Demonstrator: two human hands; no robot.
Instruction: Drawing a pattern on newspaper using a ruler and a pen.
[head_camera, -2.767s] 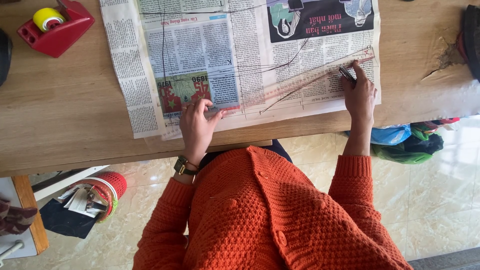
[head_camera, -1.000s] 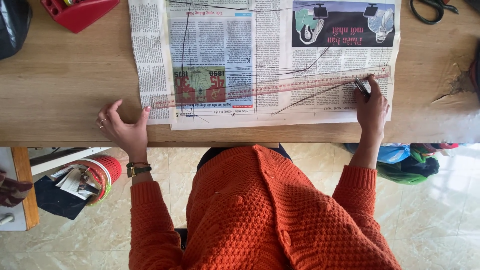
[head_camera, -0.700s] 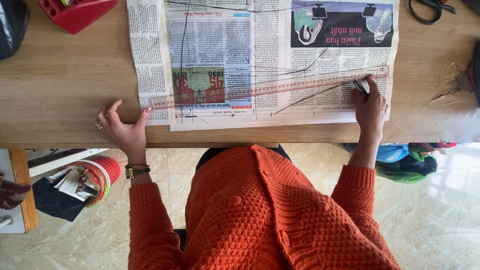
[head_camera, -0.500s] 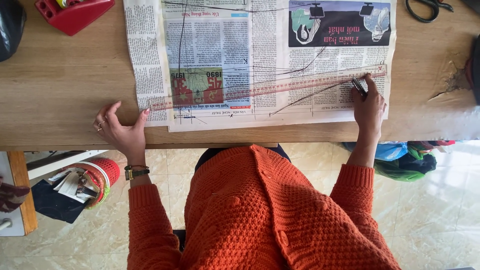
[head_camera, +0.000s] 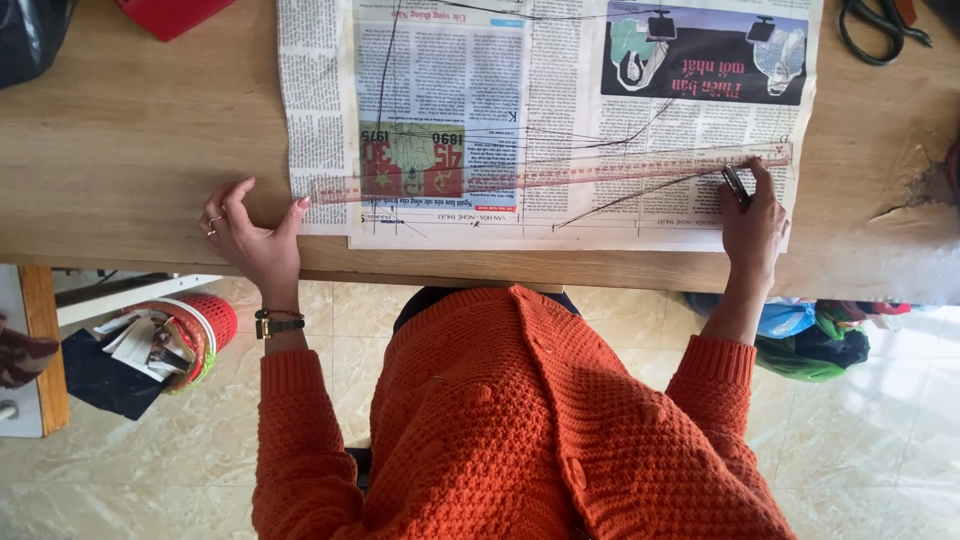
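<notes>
Though slightly tilted, ruler (head_camera: 550, 172) crosswise

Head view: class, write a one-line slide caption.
Left hand steadies a clear ruler on newspaper; right hand holds a pen.

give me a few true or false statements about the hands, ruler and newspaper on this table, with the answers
1. A long clear ruler lies across the newspaper. True.
2. The right hand holds a dark pen at the ruler's end. True.
3. The left hand is lifted off the table and holds scissors. False: it rests on the table at the ruler's other end, and the scissors lie at the far corner.
4. The newspaper is crumpled into a ball. False: it lies spread flat, with drawn lines on it.
5. The person wears a blue shirt. False: an orange knitted sweater.
</notes>
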